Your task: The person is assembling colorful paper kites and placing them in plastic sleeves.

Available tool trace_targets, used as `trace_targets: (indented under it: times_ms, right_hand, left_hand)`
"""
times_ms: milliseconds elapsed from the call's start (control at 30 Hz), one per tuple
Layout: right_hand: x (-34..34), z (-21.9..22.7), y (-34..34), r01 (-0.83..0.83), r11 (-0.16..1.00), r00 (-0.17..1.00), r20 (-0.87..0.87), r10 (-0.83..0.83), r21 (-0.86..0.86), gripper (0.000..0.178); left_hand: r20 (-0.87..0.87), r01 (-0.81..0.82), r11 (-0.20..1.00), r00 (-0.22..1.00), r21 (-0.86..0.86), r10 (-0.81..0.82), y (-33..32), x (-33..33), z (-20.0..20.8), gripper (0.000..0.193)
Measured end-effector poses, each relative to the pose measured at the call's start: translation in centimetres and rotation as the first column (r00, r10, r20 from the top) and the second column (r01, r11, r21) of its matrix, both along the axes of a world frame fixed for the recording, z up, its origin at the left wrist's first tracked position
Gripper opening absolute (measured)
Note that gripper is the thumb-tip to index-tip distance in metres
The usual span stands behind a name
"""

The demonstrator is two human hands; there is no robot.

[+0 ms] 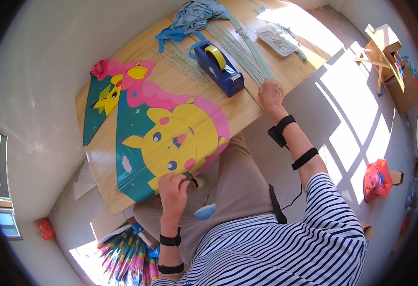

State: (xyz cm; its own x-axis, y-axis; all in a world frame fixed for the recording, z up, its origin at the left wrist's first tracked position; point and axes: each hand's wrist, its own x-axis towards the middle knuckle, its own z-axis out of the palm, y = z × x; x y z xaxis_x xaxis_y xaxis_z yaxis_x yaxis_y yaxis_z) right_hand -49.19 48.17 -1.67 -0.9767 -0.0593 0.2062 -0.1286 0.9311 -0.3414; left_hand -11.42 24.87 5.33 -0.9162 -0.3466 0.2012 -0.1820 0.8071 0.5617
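Note:
A kite sail with a big yellow cartoon face on teal and pink lies over the near edge of the table. My left hand pinches its near edge, and a small dark piece shows beside the fingertips. At the table's right edge, my right hand is closed round the near ends of thin pale green rods. What exactly sits inside those fingers is partly hidden. Left of the rods stands a blue tape dispenser with a yellow roll.
Blue cloth is heaped at the far edge. A clear tray of small pale pieces sits far right. Folded printed sheets fill a box at lower left. A red plastic bag and a wooden stool stand on the right-hand floor.

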Motion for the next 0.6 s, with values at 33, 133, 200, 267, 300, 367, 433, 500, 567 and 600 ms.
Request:
trace_targets:
  times_ms: [33, 133, 200, 267, 300, 367, 433, 500, 567, 600]
  right_hand:
    - [-0.2, -0.1, 0.0, -0.001, 1.000, 1.000, 0.008, 0.001, 0.011, 0.017]
    - [0.5, 0.2, 0.2, -0.013, 0.997, 1.000, -0.006, 0.013, -0.074, 0.014]
    - [-0.1, -0.2, 0.4, -0.025, 0.997, 0.999, -0.029, 0.023, -0.069, 0.013]
    - [-0.7, -0.5, 0.9, -0.027, 0.997, 0.999, -0.032, 0.024, -0.077, 0.013]
    - [-0.9, -0.2, 1.0, -0.026, 0.995, 0.999, -0.028, 0.024, -0.091, 0.013]
    - [-0.9, 0.2, 1.5, -0.015, 0.989, 1.000, -0.012, 0.013, -0.148, 0.013]
    - [-0.6, 1.4, 1.9, -0.006, 0.973, 1.000, 0.012, 0.010, -0.232, 0.013]
    - [0.6, 2.7, 2.8, -0.017, 0.955, 1.000, -0.014, 0.013, -0.296, 0.012]
    - [2.4, 3.7, 4.0, -0.085, 0.902, 0.996, -0.013, 0.088, -0.423, 0.011]
    - [3.8, 4.1, 4.8, -0.144, 0.843, 0.986, -0.003, 0.166, -0.519, 0.011]
  left_hand:
    - [0.008, 0.006, 1.000, 1.000, 0.000, -0.006, 0.1, -0.3, 0.2, 0.018]
    - [0.003, -0.004, 1.000, 1.000, -0.010, 0.004, 0.0, -0.1, 0.3, 0.018]
    - [0.004, -0.014, 1.000, 1.000, -0.013, 0.014, -0.1, 0.0, 0.4, 0.018]
    - [0.019, -0.015, 1.000, 1.000, -0.008, 0.015, -0.1, 0.1, 0.6, 0.019]
    - [0.018, -0.010, 1.000, 1.000, -0.004, 0.010, -0.1, 0.0, 0.6, 0.018]
    - [0.014, 0.004, 1.000, 1.000, 0.007, -0.004, -0.1, -0.2, 0.7, 0.017]
    - [0.002, -0.005, 0.997, 1.000, 0.075, 0.005, 0.0, -0.8, 0.9, 0.017]
    - [-0.007, -0.007, 0.987, 1.000, 0.160, 0.008, 0.1, -1.6, 1.5, 0.017]
    - [-0.012, -0.002, 0.964, 1.000, 0.265, 0.006, 0.0, -2.7, 2.1, 0.016]
    - [-0.015, -0.018, 0.897, 1.000, 0.441, 0.028, -0.1, -3.2, 1.9, 0.016]
